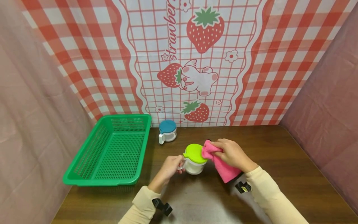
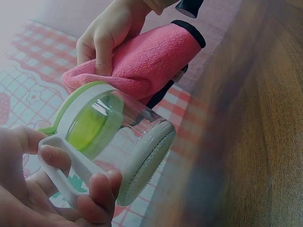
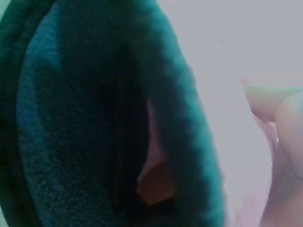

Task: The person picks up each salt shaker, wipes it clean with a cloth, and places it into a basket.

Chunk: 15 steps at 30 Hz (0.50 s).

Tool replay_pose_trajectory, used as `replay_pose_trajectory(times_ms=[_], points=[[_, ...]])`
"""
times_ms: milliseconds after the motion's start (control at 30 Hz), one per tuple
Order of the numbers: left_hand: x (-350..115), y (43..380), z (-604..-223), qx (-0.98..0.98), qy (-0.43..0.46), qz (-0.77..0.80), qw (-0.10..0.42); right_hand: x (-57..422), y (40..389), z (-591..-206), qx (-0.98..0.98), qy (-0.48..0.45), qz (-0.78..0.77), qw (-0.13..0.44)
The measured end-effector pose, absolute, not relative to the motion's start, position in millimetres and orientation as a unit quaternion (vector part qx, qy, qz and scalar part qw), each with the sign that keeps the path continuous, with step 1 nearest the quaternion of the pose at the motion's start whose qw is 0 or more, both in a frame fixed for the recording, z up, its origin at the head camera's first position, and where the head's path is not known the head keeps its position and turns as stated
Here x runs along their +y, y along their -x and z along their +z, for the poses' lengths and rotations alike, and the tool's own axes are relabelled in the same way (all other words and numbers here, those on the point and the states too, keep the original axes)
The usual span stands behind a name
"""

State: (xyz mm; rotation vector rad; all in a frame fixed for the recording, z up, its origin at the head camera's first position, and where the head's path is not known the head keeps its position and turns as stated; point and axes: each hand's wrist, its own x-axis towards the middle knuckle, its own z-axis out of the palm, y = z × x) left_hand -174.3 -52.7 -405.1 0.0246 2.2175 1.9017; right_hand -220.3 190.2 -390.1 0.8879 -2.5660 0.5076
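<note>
Left hand (image 1: 171, 165) has its fingers hooked round the handle (image 2: 61, 182) of the lime-lidded jar (image 1: 195, 163), right of the green basket (image 1: 144, 146). Right hand's (image 1: 231, 153) fingers are clamped on a pink cloth (image 1: 226, 169) touching the lid (image 1: 194, 153), even further right of the basket. Blue-lidded jar's (image 1: 167, 130) just beside the basket.

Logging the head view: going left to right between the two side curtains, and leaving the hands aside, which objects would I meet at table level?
Green basket → blue-lidded jar → lime-lidded jar → pink cloth.
</note>
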Motion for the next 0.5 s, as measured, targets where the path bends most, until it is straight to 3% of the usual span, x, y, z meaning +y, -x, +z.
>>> replay_pose_trajectory(times_ms=[500], points=[[-57,191,-432,0.735,0.001,0.670,0.110,190,222,-396,-0.875,-0.344,0.249,0.232]])
